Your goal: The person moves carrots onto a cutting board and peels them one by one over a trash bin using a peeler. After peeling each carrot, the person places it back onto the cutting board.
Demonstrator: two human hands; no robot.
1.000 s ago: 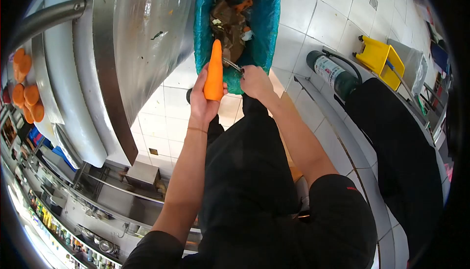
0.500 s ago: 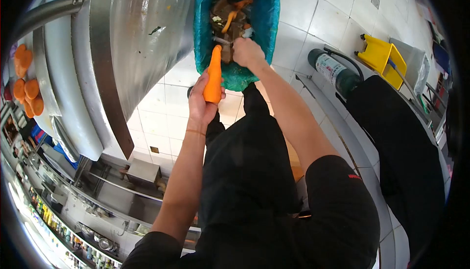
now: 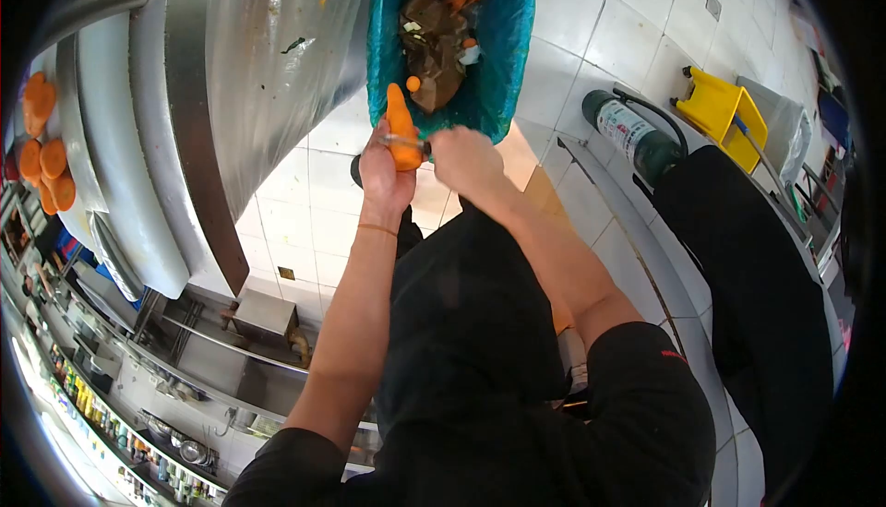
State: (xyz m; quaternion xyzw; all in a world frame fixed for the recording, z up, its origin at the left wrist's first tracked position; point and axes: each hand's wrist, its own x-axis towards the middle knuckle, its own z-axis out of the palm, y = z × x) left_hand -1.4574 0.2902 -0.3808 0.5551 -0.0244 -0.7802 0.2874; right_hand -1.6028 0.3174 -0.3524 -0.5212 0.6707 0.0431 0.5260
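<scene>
Orange tapered carrot (image 3: 401, 127) clasped by our left hand (image 3: 383, 175); right hand's (image 3: 466, 161) clenched thin metal peeler (image 3: 404, 141) may slip, nicking fingers (image 3: 374, 152).

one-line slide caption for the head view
Left hand holds a carrot over a teal-lined bin; right hand holds a peeler against it.

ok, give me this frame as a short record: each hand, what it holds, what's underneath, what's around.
left hand: closed around carrot, tip pointing toward the bin
right hand: grips peeler, blade lying across the carrot
bin: teal liner, on the floor just beyond the hands, dark scraps and orange bits inside
counter: steel, other carrots at its far left
floor: white tiles; green cylinder with hose and yellow bucket to the right
</scene>
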